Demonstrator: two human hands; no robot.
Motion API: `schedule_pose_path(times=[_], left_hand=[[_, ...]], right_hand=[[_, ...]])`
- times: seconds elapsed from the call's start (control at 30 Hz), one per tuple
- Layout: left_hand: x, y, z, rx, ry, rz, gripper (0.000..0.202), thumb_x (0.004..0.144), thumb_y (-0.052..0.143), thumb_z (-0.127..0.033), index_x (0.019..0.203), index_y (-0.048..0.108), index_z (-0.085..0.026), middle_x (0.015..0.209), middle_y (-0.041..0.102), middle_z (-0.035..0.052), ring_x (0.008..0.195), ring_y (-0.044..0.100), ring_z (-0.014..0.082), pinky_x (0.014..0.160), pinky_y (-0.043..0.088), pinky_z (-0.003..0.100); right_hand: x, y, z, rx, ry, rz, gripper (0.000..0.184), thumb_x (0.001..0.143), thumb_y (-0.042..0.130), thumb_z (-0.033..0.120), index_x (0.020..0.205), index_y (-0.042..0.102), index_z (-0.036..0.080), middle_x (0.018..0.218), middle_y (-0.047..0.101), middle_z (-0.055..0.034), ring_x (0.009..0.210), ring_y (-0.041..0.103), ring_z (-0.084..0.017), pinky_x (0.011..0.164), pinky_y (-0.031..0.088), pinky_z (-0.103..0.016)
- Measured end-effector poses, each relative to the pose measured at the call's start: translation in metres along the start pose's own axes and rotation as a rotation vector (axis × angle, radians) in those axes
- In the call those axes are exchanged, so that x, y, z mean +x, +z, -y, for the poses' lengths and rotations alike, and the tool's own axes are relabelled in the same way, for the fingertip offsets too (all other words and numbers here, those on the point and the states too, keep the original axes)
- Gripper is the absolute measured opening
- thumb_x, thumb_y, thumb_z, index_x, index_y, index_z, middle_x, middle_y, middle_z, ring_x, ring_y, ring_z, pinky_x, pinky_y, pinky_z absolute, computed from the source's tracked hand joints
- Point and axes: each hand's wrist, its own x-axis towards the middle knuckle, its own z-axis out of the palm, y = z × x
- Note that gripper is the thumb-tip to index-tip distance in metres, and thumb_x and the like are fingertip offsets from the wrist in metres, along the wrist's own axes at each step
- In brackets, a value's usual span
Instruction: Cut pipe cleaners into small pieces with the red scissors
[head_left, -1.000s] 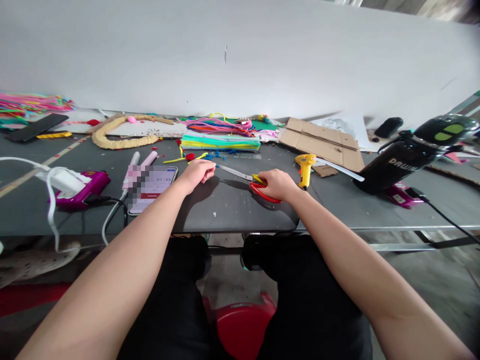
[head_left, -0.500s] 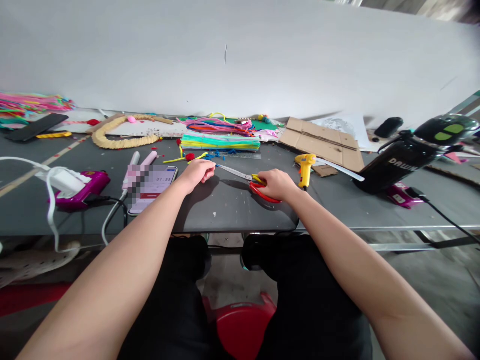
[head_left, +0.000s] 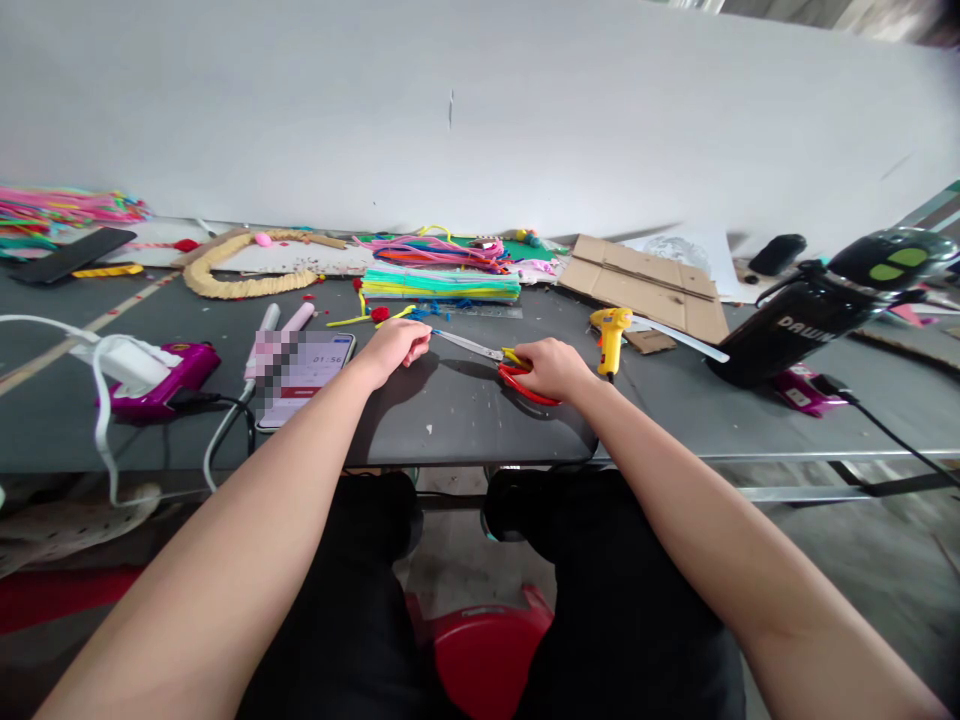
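Note:
My right hand (head_left: 551, 366) is wrapped round the red and yellow handles of a pair of scissors (head_left: 472, 346), whose blades point left across the table. At the blade tips, my left hand (head_left: 396, 347) is closed in a pinch. A bit of blue pipe cleaner (head_left: 435, 331) shows between its fingertips and the scissors; most of it is hidden by the fingers. Just beyond the left hand lie a red pompom (head_left: 380, 314) and scattered blue snippets (head_left: 450, 311). A bundle of pastel pipe cleaners (head_left: 442, 285) rests behind them.
A yellow glue gun (head_left: 613, 338) stands right of my right hand, near flat cardboard (head_left: 645, 285) and a black bottle (head_left: 810, 315). On the left are a phone (head_left: 322, 375), a purple power strip (head_left: 169, 383) with cables, and a beige curved form (head_left: 206, 275).
The phone's timer has gone from 01:55 to 01:56. The red scissor handle has shifted very slightly; both hands otherwise stay in place.

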Motion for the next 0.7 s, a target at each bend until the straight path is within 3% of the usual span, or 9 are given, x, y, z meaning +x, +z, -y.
schedule_pose_path(times=[0.7], left_hand=[[-0.0016,0.0005,-0.0032,0.029,0.012,-0.006,0.031,0.082,0.054,-0.029,0.055,0.043,-0.018,0.046,0.042,-0.0028,0.042,0.036,0.007,0.045,0.028,0.024]], right_hand=[[0.0002,0.0013,-0.0003,0.018,0.002,-0.009,0.043,0.085,0.046,0.06,0.079,0.063,0.022,0.079,0.067,-0.0057,0.07,0.053,-0.018,0.057,0.024,-0.029]])
